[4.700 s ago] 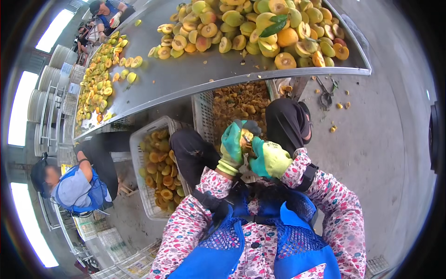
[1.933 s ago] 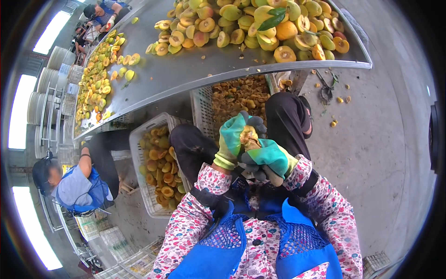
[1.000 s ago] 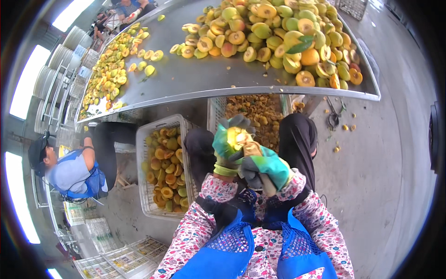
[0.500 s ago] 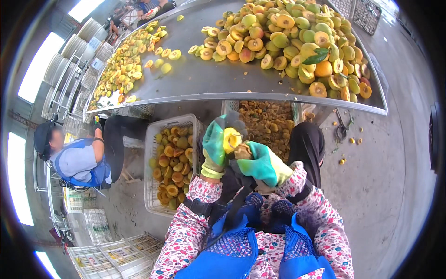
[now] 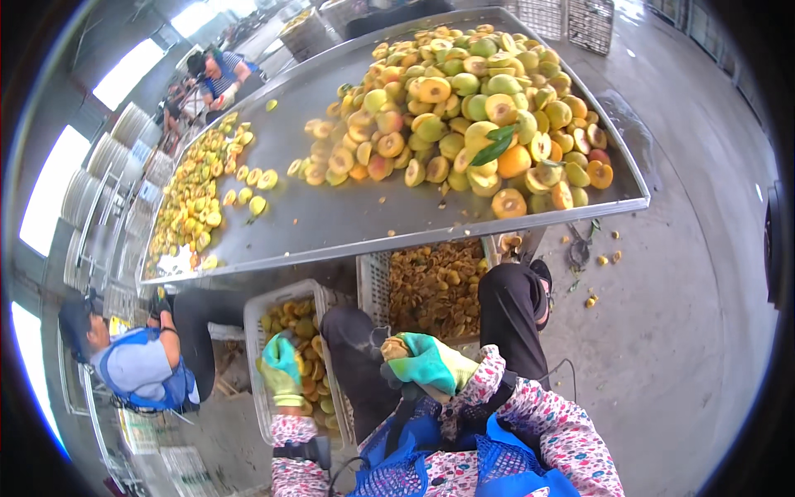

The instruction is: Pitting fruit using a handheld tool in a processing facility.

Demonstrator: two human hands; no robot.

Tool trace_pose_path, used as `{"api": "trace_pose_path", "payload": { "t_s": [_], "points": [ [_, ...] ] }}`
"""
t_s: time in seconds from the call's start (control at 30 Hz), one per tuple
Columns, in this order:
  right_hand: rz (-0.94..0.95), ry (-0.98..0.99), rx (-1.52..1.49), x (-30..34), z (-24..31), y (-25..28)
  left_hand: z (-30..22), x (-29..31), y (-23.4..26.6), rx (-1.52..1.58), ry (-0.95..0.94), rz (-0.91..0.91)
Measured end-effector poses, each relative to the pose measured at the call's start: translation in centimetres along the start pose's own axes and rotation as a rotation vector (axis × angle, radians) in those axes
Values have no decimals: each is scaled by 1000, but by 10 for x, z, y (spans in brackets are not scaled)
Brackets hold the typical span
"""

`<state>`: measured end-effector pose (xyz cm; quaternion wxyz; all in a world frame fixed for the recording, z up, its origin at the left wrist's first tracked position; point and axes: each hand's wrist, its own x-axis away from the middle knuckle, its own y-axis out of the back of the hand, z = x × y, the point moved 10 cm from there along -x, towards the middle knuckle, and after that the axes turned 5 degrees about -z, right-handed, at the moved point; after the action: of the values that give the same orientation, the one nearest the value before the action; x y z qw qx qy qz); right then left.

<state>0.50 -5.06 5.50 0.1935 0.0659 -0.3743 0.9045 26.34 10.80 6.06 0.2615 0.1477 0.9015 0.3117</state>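
1. On the left of the table, we see a small pile of cut fruit.
2. Below it stands a white crate with lots of fruit in it. We think a good bit is done here, but we can't see how deep the fruit goes.
3. The left hand is over the white crate. Its fingers point in, but we can't tell if they hold a fruit.
4. Next comes the other crate, with many brown bits inside.
5. Near it, the right hand has its fingers wrapped around a brown lump. We can't tell what the lump is.
6. Up on the table is the big pile of fruit. Many are cut in half, and a green leaf lies on top. We think a lot is left.
7. Around us, a person in a blue vest sits at the left, and another person is farther back.
8. The left knee sits between the crates, so it may get in the way. The right knee is just past the other crate. The table edge hangs over that crate's far end.
9. At the right, fruit scraps lie on the floor.
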Motion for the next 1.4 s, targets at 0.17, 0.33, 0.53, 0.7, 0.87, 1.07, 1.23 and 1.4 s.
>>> {"api": "trace_pose_path", "payload": {
  "t_s": [0.17,0.33,0.53,0.7,0.87,1.07,1.23,1.4],
  "points": [
    [-410,-8,83,24,9,85,-102,-38,-32,-423,-553,-79],
    [-525,5,-76,59,29,118,-280,-16,-191,51,-944,124],
    [-540,-19,-142,81,8,118,-432,-21,-292,146,-913,167],
    [-600,58,-99,62,-24,141,-412,-43,-336,-77,-818,375],
    [-573,67,-177,72,16,131,-293,-41,-335,1151,301,925],
    [-687,511,345,44,98,116,-232,8,-273,1518,553,724],
    [-754,449,1002,26,87,87,-205,43,-226,1272,414,714],
    [-663,518,1170,24,82,54,-188,75,-209,1605,1009,728]
  ]
}}
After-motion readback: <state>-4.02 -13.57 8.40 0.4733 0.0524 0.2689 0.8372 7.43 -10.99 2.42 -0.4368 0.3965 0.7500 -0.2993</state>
